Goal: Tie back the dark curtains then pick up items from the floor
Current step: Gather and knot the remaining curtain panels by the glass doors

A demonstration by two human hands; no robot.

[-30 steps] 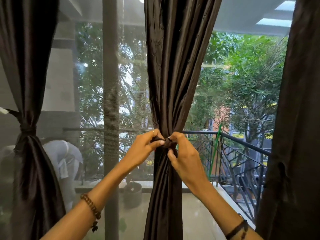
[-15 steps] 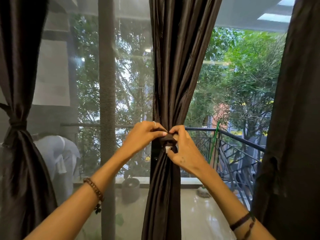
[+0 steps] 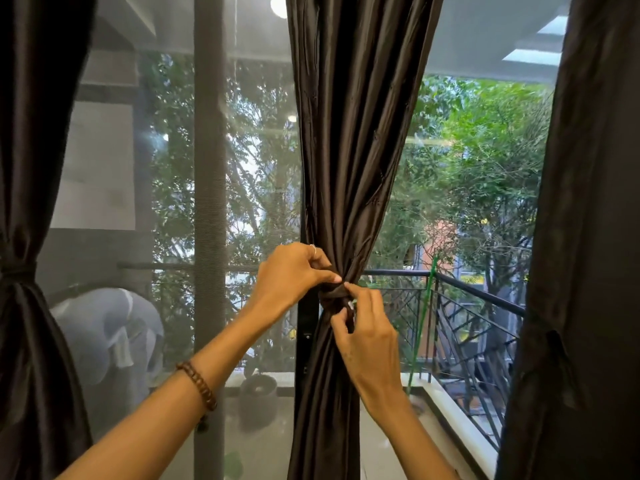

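Note:
A dark shiny middle curtain (image 3: 349,150) hangs before the window, gathered at waist height by a dark tie band (image 3: 334,296). My left hand (image 3: 291,273) pinches the band from the left at the gather. My right hand (image 3: 367,327) grips the band's end just below and to the right, fingers curled around it. A left curtain (image 3: 24,306) is cinched by its own band (image 3: 17,270). A right curtain (image 3: 585,271) hangs loose with a band dangling on it. The floor and any items on it are out of view.
A glass door with a grey mesh frame post (image 3: 209,237) stands behind the curtains. Outside lie a balcony with a black railing (image 3: 478,296), a dark plant pot (image 3: 258,388) and trees. A reflection of a bent person in white (image 3: 110,341) shows at lower left.
Both hands stayed on the middle curtain's band and worked it; my right hand slid lower, below the knot, while my left stayed at the gather. The view shifted slightly.

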